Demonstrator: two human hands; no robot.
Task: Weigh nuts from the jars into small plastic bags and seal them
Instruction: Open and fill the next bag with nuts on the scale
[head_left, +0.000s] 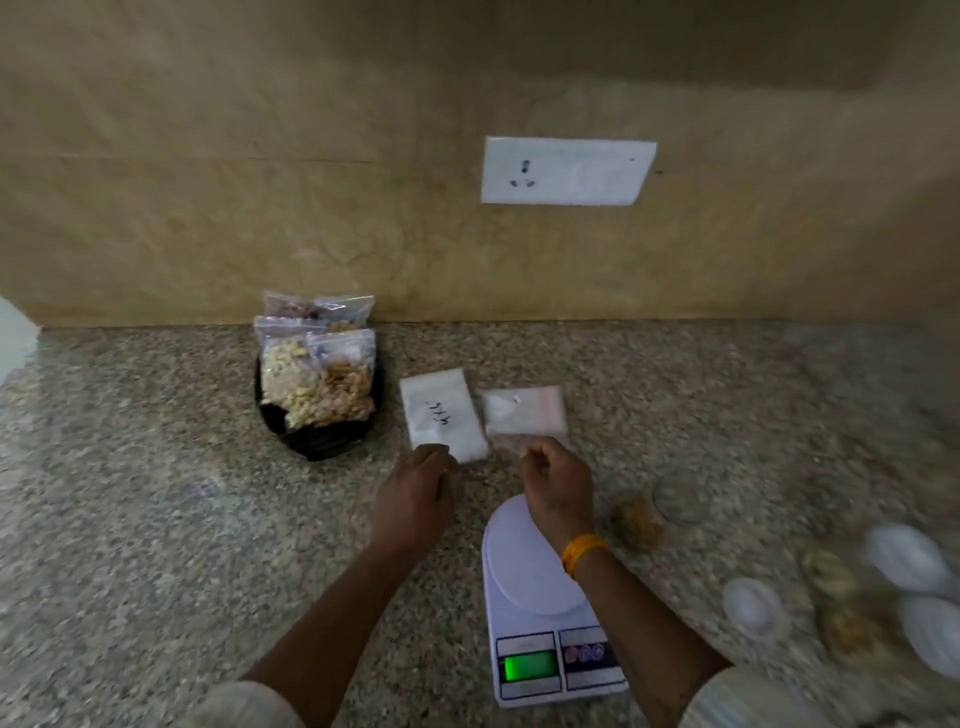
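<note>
Pinching a clear bag (511, 446), right hand (557, 480), left hand (415, 493) curled, its hold unclear

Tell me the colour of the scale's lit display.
Green. The display glows green on the white scale, seen in the head view.

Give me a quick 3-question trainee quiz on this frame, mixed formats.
1. True or false: the platform of the digital scale has a bag of nuts on it.
2. Where do the filled nut bags sit? A) in a black bowl by the wall B) on the scale C) beside the jars
3. Fill in: the right hand pinches a clear ____ just in front of the pack of empty bags.

Key: 1 false; 2 A; 3 plastic bag.
</note>
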